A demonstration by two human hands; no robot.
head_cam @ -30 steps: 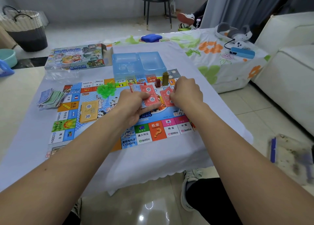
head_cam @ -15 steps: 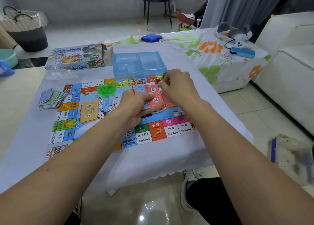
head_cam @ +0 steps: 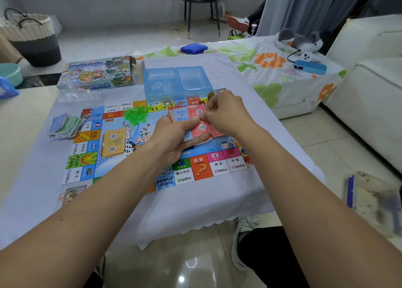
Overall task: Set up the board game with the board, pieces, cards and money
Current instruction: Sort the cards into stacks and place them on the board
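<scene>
Both hands, left hand (head_cam: 174, 139) and right hand (head_cam: 226, 113), pinch red cards (head_cam: 199, 122); blue tray (head_cam: 176, 81) looks empty.

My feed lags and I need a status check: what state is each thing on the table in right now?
Board: unfolded flat on the cloth.
Red cards: fanned, gripped by left hand, pinched by right hand.
Yellow cards: stacked on the board.
Money: loose pile left of the board.
Green pieces: heaped on the board.
Blue tray: out of the box, looks empty.
Box: lying flat, end flap open.
</scene>
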